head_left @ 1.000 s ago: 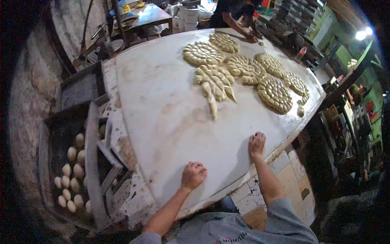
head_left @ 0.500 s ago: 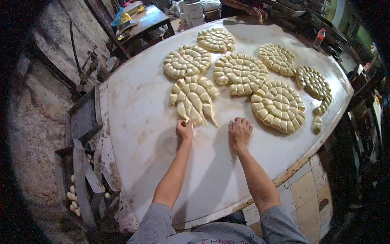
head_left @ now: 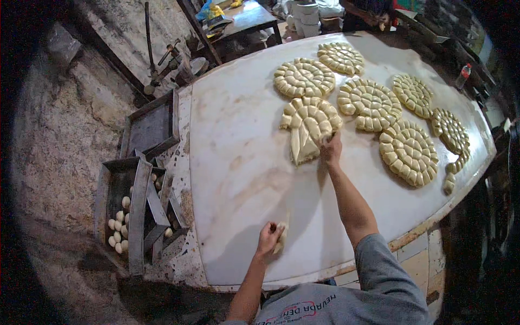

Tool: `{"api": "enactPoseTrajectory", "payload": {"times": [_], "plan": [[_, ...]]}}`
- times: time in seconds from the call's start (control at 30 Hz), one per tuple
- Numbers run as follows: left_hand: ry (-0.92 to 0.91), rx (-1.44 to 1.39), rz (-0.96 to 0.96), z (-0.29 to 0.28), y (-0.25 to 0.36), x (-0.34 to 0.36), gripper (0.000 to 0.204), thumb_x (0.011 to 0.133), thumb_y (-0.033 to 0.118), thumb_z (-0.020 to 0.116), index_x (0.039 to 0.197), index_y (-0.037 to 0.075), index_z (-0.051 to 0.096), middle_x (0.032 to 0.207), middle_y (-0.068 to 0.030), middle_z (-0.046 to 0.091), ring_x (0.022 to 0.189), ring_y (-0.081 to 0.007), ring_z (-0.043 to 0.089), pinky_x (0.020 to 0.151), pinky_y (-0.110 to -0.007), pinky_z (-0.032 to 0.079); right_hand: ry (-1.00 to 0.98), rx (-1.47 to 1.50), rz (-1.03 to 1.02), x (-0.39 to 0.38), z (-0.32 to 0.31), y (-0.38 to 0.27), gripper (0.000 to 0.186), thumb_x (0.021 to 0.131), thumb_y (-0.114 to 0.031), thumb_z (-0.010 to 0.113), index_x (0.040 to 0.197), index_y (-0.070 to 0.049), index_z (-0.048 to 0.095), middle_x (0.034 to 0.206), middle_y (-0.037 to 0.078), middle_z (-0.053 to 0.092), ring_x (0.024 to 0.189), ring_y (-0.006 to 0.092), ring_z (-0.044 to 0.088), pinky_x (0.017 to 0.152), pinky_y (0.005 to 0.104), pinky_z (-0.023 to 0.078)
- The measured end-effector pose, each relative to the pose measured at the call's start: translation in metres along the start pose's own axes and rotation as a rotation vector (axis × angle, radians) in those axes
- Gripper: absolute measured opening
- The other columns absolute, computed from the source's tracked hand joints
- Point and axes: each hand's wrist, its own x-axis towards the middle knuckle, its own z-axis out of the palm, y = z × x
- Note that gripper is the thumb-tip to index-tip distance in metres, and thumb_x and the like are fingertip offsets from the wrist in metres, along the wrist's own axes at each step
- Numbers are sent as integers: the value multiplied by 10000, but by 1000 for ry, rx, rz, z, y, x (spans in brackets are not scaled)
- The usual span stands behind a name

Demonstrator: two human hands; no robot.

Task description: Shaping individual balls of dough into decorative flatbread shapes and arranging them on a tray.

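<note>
Head view, looking down on a large white round worktable [head_left: 238, 162].

Left hand [head_left: 268, 238]: near the table's near edge, forearm entering from the lower edge and rising almost straight. Fingers curled closed around a pale dough piece [head_left: 281, 238], which pokes out on the hand's right side and touches the table surface. Wrist roughly in line with the forearm.

Right hand [head_left: 331, 151]: arm extended well forward across the table, elbow nearly straight, grey sleeve [head_left: 379, 276] at the upper arm. The hand rests palm down at the lower right edge of the fan-shaped dough cluster [head_left: 307, 122]. Fingers appear close together and in contact with the long dough strips at the cluster's base; whether they pinch a strip or only press on it cannot be told.

The two hands are well apart: left near the body, right out toward the table's middle.

Surroundings: further round rosettes of dough pieces [head_left: 409, 154] lie on the far and right part of the table, some touching one another. A short line of loose pieces [head_left: 452, 173] runs along the right rim. Left of the table stand metal trays [head_left: 135, 200]; one holds small dough balls [head_left: 116, 230]. Another person's hands [head_left: 379, 19] show at the far edge.
</note>
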Motion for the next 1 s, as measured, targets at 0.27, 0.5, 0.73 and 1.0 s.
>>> {"api": "enactPoseTrajectory", "payload": {"times": [0.27, 0.5, 0.73, 1.0], "plan": [[-26, -344, 150, -65, -76, -58, 171, 833, 164, 596, 918, 34, 524, 784, 1, 500, 762, -97, 460, 708, -229, 396, 105, 389, 223, -101, -75, 28, 246, 777, -161, 582, 918, 29, 646, 802, 120, 642, 755, 180, 604, 693, 265, 462], [-295, 829, 937, -106, -58, -98, 528, 646, 288, 719, 1066, 85, 472, 1089, -81, 473, 990, -295, 434, 882, -419, 339, 41, 339, 216, -268, -176, 36, 375, 816, -206, 587, 1117, 6, 514, 1024, 104, 549, 932, 220, 519, 799, 335, 436], [294, 720, 713, -35, -20, 1, 275, 697, 231, 658, 884, 76, 530, 960, -107, 546, 911, -292, 485, 783, -414, 391, 21, -644, -405, -195, -171, 24, 442, 701, -316, 637, 1049, -76, 508, 1029, 152, 491, 910, 328, 480, 818, 419, 374], [127, 835, 788, 57, -32, -76, 120, 692, 178, 599, 670, 68, 555, 776, -101, 562, 791, -301, 523, 697, -435, 413, -195, -467, -551, -244, -133, 31, 239, 714, -238, 608, 902, -95, 572, 964, 114, 515, 937, 295, 465, 800, 406, 394]]}}
